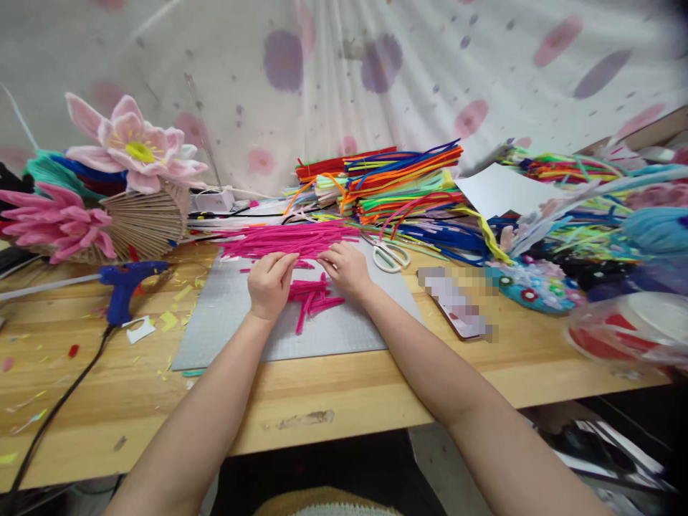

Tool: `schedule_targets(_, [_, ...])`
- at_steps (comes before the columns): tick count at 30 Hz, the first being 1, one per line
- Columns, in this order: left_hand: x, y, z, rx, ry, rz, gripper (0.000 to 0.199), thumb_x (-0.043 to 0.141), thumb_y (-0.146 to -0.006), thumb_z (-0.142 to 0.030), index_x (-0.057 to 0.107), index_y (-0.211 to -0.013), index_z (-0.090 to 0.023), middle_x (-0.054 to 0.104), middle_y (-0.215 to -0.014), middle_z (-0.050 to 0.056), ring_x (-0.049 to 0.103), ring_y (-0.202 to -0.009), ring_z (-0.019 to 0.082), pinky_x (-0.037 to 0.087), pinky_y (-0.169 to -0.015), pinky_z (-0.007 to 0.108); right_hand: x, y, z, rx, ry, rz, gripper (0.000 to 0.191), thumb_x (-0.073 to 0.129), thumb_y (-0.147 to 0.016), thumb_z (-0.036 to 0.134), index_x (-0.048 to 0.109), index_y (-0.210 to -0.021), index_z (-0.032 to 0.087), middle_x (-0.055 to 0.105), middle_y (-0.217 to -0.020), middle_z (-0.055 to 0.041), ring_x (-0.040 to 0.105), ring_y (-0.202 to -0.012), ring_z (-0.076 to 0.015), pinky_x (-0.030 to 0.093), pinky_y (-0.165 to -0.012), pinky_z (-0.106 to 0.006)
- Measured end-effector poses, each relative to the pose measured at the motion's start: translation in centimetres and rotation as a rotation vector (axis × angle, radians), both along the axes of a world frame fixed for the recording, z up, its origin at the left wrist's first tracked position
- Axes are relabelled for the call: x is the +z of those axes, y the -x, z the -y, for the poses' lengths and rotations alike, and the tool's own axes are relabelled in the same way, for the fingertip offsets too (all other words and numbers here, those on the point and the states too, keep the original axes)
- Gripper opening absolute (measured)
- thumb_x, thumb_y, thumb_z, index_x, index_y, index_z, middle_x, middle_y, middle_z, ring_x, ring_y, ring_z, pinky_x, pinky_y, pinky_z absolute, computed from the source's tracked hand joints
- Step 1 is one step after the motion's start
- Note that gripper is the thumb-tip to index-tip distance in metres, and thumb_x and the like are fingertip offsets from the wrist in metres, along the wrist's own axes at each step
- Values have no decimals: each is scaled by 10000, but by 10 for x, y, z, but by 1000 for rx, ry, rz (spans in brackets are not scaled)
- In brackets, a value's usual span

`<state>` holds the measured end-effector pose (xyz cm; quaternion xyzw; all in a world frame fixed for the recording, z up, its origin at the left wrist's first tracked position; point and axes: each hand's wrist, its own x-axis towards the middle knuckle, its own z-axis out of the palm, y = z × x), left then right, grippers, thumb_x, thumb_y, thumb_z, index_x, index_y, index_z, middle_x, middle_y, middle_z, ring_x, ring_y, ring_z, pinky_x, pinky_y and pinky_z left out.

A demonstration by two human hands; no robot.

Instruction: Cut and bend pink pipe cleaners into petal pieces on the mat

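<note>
My left hand is over the grey cutting mat, its thumb and fingers pinched together. Level with it on the right, my right hand is pinched in the same way, a small gap between the two. A thin magenta strand seems to run between the fingertips, partly hidden by the fingers. Short magenta pipe cleaner pieces lie in a small pile below and between my hands. Behind them is a wide bundle of long magenta pipe cleaners.
White-handled scissors and a phone lie to the right. A blue glue gun with a black cord is at left, near pink fuzzy flowers. Colourful pipe cleaner bundles stand behind. A plastic-wrapped tub sits far right.
</note>
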<state>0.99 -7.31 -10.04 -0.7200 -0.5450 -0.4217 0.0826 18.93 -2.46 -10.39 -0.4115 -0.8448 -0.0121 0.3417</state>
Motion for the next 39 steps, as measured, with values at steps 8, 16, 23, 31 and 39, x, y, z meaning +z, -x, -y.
schedule_targets(8, [0,-3,-1,-66,141,292,296,424,-845,-327,615,-1003,-165,667,-876,76,610,-795,165,444,-771,306,19,3,6,118,248,-578,127,475,-799,271,517,-723,178,511,-627,12,439,-583,-104,344,-578,-241])
schedule_targets(16, [11,-32,7,-399,762,1188,271,597,-724,-340,584,-880,-119,672,-807,73,651,-644,150,503,-526,228,19,13,4,434,840,-949,266,607,-688,392,458,-722,176,532,-545,43,415,-453,-58,289,-454,-197])
schedule_targets(23, [17,-34,12,-387,917,1214,192,612,-728,-269,597,-829,-106,683,-760,85,651,-619,137,511,-538,212,19,15,7,371,844,-930,292,659,-630,374,454,-642,167,433,-529,73,389,-482,-42,259,-438,-185])
schedule_targets(31, [14,-32,11,-338,911,1028,142,567,-746,-231,610,-798,-106,679,-737,79,646,-626,136,515,-539,224,16,18,8,389,811,-912,287,647,-633,379,453,-630,168,446,-516,72,391,-465,-42,271,-440,-190])
schedule_targets(39, [5,-32,11,-363,814,792,164,596,-700,-248,642,-810,-135,670,-726,49,644,-655,151,526,-559,254,16,23,12,376,953,-978,271,614,-639,352,401,-679,189,478,-476,83,384,-404,-41,242,-401,-165])
